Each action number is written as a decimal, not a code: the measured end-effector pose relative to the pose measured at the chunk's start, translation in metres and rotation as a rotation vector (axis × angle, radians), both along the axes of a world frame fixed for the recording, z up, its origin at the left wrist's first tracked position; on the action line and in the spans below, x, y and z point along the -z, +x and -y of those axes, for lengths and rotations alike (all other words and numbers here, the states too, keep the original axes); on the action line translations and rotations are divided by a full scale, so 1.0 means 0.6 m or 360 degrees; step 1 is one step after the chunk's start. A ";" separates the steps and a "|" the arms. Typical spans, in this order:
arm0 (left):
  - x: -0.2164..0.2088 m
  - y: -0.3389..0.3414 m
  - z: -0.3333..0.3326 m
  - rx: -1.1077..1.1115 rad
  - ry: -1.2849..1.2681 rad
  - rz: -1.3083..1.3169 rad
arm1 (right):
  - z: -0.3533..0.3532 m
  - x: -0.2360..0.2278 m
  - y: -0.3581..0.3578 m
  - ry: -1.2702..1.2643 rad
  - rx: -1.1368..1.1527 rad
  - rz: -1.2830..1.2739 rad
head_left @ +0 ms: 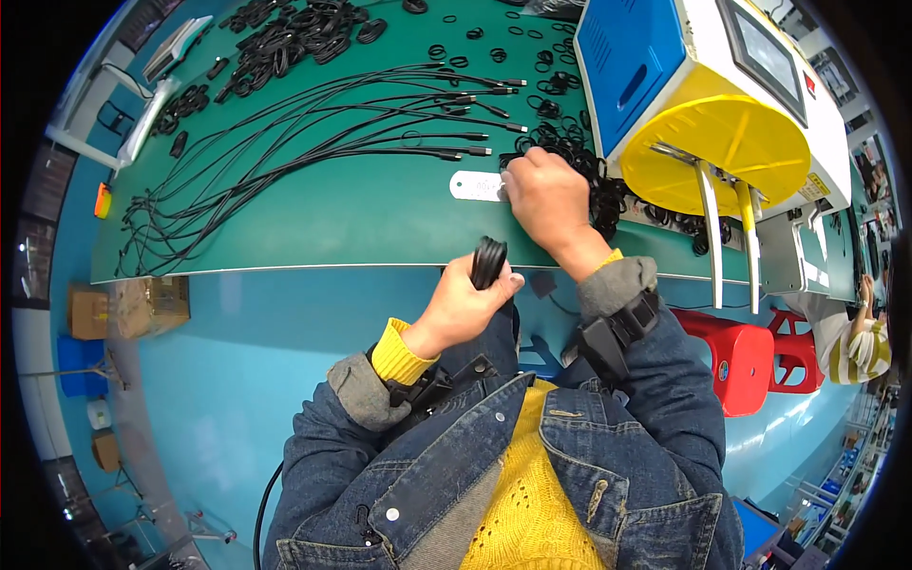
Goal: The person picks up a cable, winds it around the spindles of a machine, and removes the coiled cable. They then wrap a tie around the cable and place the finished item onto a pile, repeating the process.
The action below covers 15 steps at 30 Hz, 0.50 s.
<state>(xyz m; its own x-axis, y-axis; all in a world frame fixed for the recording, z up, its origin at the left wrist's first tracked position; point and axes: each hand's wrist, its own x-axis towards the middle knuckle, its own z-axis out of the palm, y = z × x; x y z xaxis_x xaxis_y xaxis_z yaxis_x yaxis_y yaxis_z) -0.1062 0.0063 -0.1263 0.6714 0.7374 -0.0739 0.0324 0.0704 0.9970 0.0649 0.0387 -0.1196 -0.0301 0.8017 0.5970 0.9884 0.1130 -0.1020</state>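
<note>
In the head view, a glossy black cable coil (489,260) of close-stacked loops is clamped in the left hand (462,302), while at one o'clock from it the right hand (548,195) is curled, its hold impossible to tell.

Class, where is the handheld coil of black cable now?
In the head view, the coil is in the left hand, at the near edge of the green table, lower left of the right hand.

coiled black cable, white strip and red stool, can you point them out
Coiled black cable (489,263), head view: middle of the coil
White strip (479,186), head view: flat face, beside its hole
Red stool (750,367), head view: smooth red surface
</note>
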 end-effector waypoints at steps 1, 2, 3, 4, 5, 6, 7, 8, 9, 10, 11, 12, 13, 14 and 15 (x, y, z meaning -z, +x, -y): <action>-0.006 -0.001 -0.004 -0.0012 -0.0102 0.0034 | 0.005 -0.006 0.002 -0.0003 -0.0008 -0.0003; -0.011 -0.001 -0.010 -0.0020 -0.0200 0.0070 | 0.013 -0.022 0.001 -0.0175 -0.0122 -0.0622; -0.015 -0.001 -0.015 -0.0019 -0.0199 0.0069 | 0.024 -0.038 0.001 -0.0347 -0.0230 -0.1240; -0.019 -0.001 -0.021 -0.0048 -0.0354 0.0204 | 0.034 -0.049 0.003 -0.0515 -0.0336 -0.1858; -0.021 0.000 -0.025 -0.0064 -0.0512 0.0337 | 0.047 -0.054 0.007 -0.0504 -0.0321 -0.1862; -0.022 0.004 -0.029 -0.0078 -0.0671 0.0467 | 0.060 -0.058 0.012 -0.0744 -0.0367 -0.2169; -0.021 0.008 -0.031 -0.0056 -0.0673 0.0459 | 0.073 -0.061 0.017 -0.0985 -0.0416 -0.2475; -0.021 0.012 -0.033 -0.0005 -0.0709 0.0517 | 0.085 -0.062 0.021 -0.1228 -0.0468 -0.2778; -0.020 0.017 -0.033 0.0045 -0.0746 0.0574 | 0.096 -0.059 0.023 -0.1205 -0.0456 -0.2790; -0.020 0.024 -0.032 0.0099 -0.0782 0.0629 | 0.105 -0.054 0.027 -0.1215 -0.0483 -0.2866; -0.022 0.029 -0.027 0.0123 -0.0783 0.0617 | 0.114 -0.049 0.030 -0.1224 -0.0512 -0.2943; -0.025 0.034 -0.018 0.0133 -0.0780 0.0587 | 0.125 -0.045 0.032 -0.1232 -0.0545 -0.3021; -0.028 0.037 -0.010 0.0143 -0.0775 0.0556 | 0.142 -0.042 0.032 -0.1206 -0.0538 -0.3036; -0.030 0.042 -0.004 0.0152 -0.0771 0.0524 | 0.164 -0.040 0.028 -0.1048 -0.0661 -0.3007; -0.027 0.045 -0.004 0.0168 -0.0769 0.0509 | 0.186 -0.037 0.021 -0.0893 -0.0784 -0.2970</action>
